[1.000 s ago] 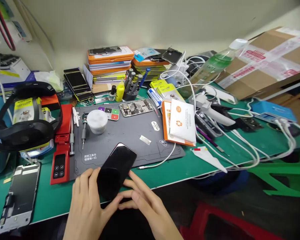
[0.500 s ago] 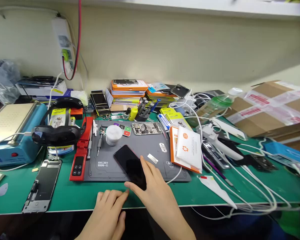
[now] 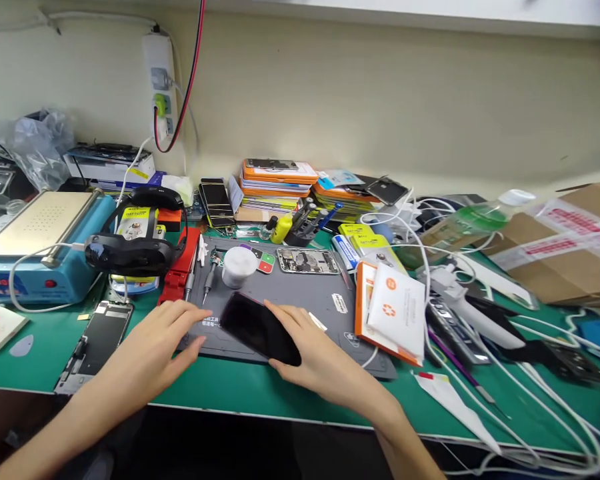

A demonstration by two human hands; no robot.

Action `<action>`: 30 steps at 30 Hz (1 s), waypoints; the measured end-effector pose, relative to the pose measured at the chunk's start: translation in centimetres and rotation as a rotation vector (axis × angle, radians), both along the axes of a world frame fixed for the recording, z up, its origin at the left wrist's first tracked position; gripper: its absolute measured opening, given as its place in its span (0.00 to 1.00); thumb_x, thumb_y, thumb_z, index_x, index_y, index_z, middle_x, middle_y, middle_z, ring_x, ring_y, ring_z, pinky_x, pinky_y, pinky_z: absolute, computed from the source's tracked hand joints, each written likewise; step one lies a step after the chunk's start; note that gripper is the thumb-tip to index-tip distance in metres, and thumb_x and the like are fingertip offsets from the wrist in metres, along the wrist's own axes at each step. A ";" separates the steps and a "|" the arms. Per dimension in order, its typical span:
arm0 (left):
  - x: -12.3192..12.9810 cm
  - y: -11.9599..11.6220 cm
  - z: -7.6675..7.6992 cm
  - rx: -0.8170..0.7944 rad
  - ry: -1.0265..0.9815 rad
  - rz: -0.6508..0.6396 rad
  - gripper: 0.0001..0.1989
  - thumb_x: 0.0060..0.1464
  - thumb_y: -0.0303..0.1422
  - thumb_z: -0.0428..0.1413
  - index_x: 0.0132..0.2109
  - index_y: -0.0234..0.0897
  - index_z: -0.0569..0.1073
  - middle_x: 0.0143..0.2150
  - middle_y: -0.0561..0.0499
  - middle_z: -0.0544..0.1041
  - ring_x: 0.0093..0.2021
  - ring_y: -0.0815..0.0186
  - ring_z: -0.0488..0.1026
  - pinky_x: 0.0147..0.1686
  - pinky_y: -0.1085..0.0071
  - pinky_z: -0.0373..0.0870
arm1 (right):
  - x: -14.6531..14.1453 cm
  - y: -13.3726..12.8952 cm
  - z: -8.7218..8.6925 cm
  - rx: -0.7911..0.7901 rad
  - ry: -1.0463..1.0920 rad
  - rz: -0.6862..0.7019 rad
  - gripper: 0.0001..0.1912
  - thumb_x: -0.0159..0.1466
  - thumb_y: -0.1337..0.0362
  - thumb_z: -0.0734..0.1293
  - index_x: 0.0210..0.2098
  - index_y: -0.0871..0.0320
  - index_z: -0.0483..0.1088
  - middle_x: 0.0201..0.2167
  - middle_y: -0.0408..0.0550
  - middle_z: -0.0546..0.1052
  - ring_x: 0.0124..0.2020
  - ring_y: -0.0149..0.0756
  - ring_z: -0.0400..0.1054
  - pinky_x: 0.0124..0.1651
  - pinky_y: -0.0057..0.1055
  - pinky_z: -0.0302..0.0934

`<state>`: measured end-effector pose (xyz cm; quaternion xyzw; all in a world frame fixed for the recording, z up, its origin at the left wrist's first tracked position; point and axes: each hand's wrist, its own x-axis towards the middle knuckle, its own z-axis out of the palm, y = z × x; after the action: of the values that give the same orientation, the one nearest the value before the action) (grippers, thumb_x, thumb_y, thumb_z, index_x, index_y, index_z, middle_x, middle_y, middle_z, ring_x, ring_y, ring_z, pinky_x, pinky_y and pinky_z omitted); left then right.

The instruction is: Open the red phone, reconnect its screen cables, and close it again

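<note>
A dark-screened phone (image 3: pixel 260 328) lies tilted over the grey work mat (image 3: pixel 300 293), its near right end held between the thumb and fingers of my right hand (image 3: pixel 313 343). My left hand (image 3: pixel 167 337) is over the mat's left edge, thumb and fingers apart, with nothing between them and a short gap from the phone. Behind the phone stands a white round tub (image 3: pixel 239 267). A screwdriver (image 3: pixel 210 280) lies left of the tub. An opened phone frame (image 3: pixel 309 261) rests at the back of the mat.
A black headset (image 3: pixel 135 250) and a blue heating machine (image 3: pixel 50 267) are on the left. A detached phone screen (image 3: pixel 99 340) lies near the front edge. On the right are an orange box with a white packet (image 3: pixel 397 305), tangled cables, a bottle (image 3: pixel 473 223) and a cardboard box (image 3: pixel 570 240).
My left hand has risen from the table's front edge to the mat's left side and its fingers have spread. My right hand still holds the phone. The view has shifted left.
</note>
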<state>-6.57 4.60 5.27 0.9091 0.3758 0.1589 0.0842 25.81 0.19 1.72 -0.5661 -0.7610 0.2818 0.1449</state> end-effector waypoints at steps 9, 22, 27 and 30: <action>3.6 4.2 -1.5 -0.052 0.152 -0.213 0.34 0.62 0.43 0.69 0.69 0.38 0.68 0.65 0.40 0.76 0.66 0.48 0.76 0.64 0.55 0.75 | 0.5 4.9 0.3 0.027 0.040 0.270 0.45 0.64 0.63 0.73 0.78 0.52 0.58 0.74 0.55 0.67 0.75 0.50 0.60 0.77 0.53 0.61; 4.1 4.6 -0.5 -0.161 0.232 -0.219 0.23 0.67 0.38 0.61 0.65 0.39 0.69 0.65 0.40 0.75 0.61 0.50 0.78 0.56 0.60 0.78 | 2.6 3.5 -0.9 0.167 0.029 0.206 0.35 0.73 0.50 0.72 0.75 0.52 0.64 0.71 0.58 0.72 0.72 0.52 0.67 0.74 0.57 0.66; 4.4 4.6 0.1 -0.220 0.232 -0.185 0.24 0.67 0.38 0.57 0.67 0.39 0.67 0.63 0.42 0.78 0.61 0.51 0.79 0.57 0.59 0.77 | 2.8 3.6 -0.1 0.180 0.051 0.212 0.30 0.76 0.49 0.68 0.73 0.52 0.68 0.69 0.57 0.75 0.71 0.51 0.69 0.73 0.57 0.67; 4.4 5.2 0.4 -0.274 0.213 -0.147 0.24 0.69 0.41 0.55 0.68 0.40 0.67 0.60 0.43 0.81 0.56 0.53 0.82 0.53 0.60 0.78 | 3.0 3.8 0.3 0.165 0.055 0.190 0.29 0.77 0.48 0.65 0.72 0.53 0.69 0.68 0.56 0.76 0.69 0.50 0.72 0.71 0.56 0.69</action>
<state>-2.17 9.82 5.71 0.9259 0.3332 0.0027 0.1782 28.83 4.04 2.03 -0.4697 -0.8275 0.2459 0.1846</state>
